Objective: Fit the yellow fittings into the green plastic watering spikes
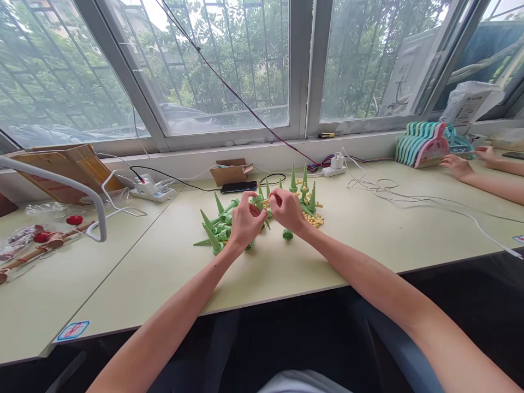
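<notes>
Left hand [248,221] curls around 1 green part [257,202]; right hand [286,209] pinches 1 small yellow piece [266,202] at its fingertips, between the 2 hands, beside the green part.

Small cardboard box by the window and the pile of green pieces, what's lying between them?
A black phone lies between the small cardboard box and the green pieces, as the head view shows.

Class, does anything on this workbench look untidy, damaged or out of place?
The white cable sprawls in loose loops at right, its end near the front edge, where it might snag. At left, the cardboard box looks creased and misshapen.
</notes>
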### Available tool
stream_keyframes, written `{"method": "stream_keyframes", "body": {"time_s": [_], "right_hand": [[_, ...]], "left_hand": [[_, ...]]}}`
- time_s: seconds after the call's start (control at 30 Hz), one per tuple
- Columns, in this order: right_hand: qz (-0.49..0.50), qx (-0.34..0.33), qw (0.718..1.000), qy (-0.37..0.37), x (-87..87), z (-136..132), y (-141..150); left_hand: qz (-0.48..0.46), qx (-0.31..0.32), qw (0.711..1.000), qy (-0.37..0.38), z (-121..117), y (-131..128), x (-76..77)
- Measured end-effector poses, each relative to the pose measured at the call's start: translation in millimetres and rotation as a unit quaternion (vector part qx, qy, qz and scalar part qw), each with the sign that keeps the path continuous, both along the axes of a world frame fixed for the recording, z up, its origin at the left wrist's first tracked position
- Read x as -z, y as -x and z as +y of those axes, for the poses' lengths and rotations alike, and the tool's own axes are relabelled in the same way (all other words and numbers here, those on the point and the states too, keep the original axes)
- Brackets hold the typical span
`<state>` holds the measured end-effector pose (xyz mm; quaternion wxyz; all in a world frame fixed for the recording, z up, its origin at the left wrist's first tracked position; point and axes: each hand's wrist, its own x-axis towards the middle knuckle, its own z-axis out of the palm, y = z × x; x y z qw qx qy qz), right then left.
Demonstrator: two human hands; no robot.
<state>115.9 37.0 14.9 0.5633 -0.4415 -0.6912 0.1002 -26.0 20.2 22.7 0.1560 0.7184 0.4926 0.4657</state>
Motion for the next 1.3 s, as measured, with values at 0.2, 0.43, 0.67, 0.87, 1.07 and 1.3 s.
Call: {"method": "stream_keyframes", "body": {"time_s": [0.2,0.43,0.67,0.87,1.07,1.3], "right_hand": [[0.006,0.002,1.0,0.006,-0.7,-0.5,-0.1],[0.007,0.0,1.0,0.008,-1.2,-1.7,0.1],[0.009,-0.007,1.0,0.007,-1.7,-2.8,0.6],[0.002,-0.01,1.0,0.014,-1.5,-3.7,0.1],[0.001,-0.014,1.0,0.019,-1.0,-2.6,-0.5],[-0.014,-0.029,0.999,0.021,-1.2,-2.4,-0.5]], "left_hand": [[-0.003,0.003,1.0,0.003,0.0,-0.3,-0.1],[-0.003,-0.005,1.0,0.005,-0.4,-0.1,-0.3],[-0.004,-0.012,1.0,0.012,-1.2,-0.2,-1.2],[-0.009,-0.011,1.0,0.017,-0.7,-0.3,-1.5],[-0.013,-0.002,1.0,0.023,-0.8,-0.5,-0.6],[-0.008,0.003,1.0,0.006,-0.2,-0.1,0.9]]}}
